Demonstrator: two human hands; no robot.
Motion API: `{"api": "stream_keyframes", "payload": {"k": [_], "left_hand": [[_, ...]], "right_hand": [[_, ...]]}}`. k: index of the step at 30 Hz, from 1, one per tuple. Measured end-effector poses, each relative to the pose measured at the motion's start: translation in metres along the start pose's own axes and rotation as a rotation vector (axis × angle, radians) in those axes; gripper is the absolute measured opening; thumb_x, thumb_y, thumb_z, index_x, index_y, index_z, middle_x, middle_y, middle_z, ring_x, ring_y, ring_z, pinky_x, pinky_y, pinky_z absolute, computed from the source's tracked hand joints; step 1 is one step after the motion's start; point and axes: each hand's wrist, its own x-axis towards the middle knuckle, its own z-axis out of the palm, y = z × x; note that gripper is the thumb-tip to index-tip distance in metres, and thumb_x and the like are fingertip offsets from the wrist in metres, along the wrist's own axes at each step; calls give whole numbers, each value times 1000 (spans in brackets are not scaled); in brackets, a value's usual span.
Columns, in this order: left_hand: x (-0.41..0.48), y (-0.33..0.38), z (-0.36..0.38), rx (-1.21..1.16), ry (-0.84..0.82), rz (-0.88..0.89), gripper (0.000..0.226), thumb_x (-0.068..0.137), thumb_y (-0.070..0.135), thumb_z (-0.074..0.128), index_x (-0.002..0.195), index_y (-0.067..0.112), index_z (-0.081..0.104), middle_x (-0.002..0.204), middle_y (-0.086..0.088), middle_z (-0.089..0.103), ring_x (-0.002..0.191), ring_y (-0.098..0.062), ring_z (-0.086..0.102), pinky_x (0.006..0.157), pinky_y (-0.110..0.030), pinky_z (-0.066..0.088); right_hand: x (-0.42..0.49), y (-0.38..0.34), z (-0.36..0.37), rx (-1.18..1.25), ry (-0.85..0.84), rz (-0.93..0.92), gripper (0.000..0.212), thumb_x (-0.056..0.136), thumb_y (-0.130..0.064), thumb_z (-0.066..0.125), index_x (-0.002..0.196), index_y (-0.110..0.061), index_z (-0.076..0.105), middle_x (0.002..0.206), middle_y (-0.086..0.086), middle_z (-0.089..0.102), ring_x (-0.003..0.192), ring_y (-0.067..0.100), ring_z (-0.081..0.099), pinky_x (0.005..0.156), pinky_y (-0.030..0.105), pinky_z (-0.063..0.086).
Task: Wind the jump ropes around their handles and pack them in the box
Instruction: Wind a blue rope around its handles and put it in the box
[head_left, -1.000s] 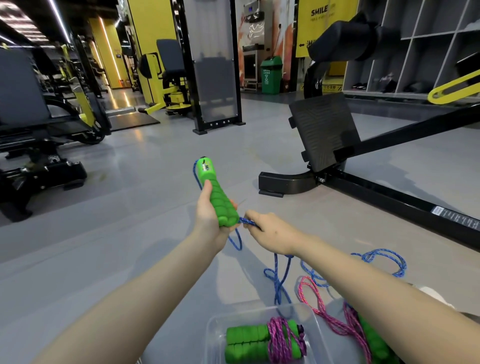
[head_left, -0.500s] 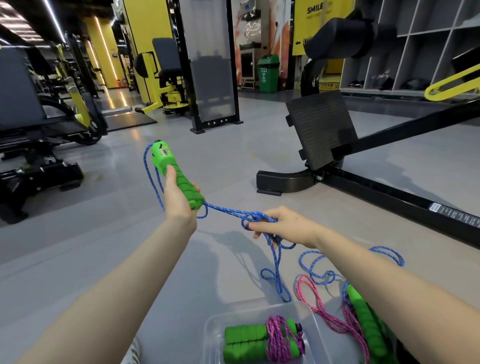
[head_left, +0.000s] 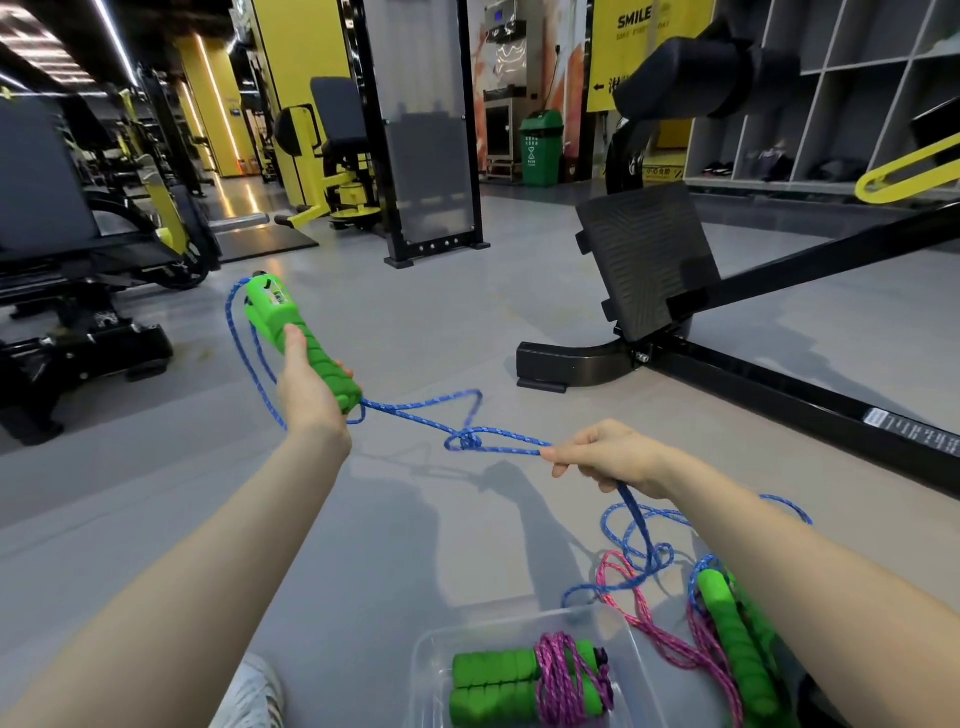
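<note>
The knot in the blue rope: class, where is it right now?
In the head view, the knot hangs mid-air at centre, on the blue rope stretched between the left hand and right hand, nearer the right.

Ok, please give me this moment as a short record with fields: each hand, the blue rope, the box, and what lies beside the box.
left hand: holds a green handle raised, end pointing up and away
right hand: pinches the blue rope, pulling it out sideways
blue rope: stretched between both hands, a tangle midway; the rest loose on the floor
box: clear, holds one pair of green handles wound with pink rope
beside box: loose pink rope and another green handle, unpacked
</note>
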Motion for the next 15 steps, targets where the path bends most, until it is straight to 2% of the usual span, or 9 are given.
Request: {"api": "stream_keyframes", "payload": {"k": [2,5,8,10,13,15], "left_hand": [[9,1,-9,39,49,21,36,88,57,50,92,21,53,73,3,51,63,-11,53,58,-24,45],[20,5,-22,70,126,50,42,86,58,52,102,19,52,74,4,52,62,-10,55,58,-23,46],[25,10,-30,55,153,92,38,88,55,50,93,17,52,69,3,50,57,-10,52,53,-22,45],[25,12,-30,81,130,117,38,89,54,50,91,16,50,68,2,49,56,-11,51,53,-24,45],[23,12,-26,105,95,132,37,89,54,50,93,17,50,70,2,49,58,-11,52,54,-25,44],[21,12,-23,83,72,121,37,89,54,50,91,17,50,70,2,50,58,-11,52,54,-24,44]], "right_hand": [[2,4,-4,110,94,-35,27,86,-31,65,73,-7,66,53,1,32,48,12,29,45,21,29],[6,18,-16,151,389,-40,27,90,-25,60,75,-3,62,53,6,43,49,14,39,49,24,38],[11,32,-21,-104,619,-38,35,92,-31,54,71,-4,60,58,11,59,54,21,50,57,30,41],[13,38,-18,-313,707,-42,40,95,-34,47,71,-4,53,67,15,63,65,31,55,56,32,35],[9,39,-13,-739,801,-65,31,100,-31,36,83,-8,48,79,17,64,75,39,55,56,33,29],[5,27,-19,-712,963,-168,26,100,-27,36,87,-5,45,83,23,64,77,44,55,59,35,28]]}}
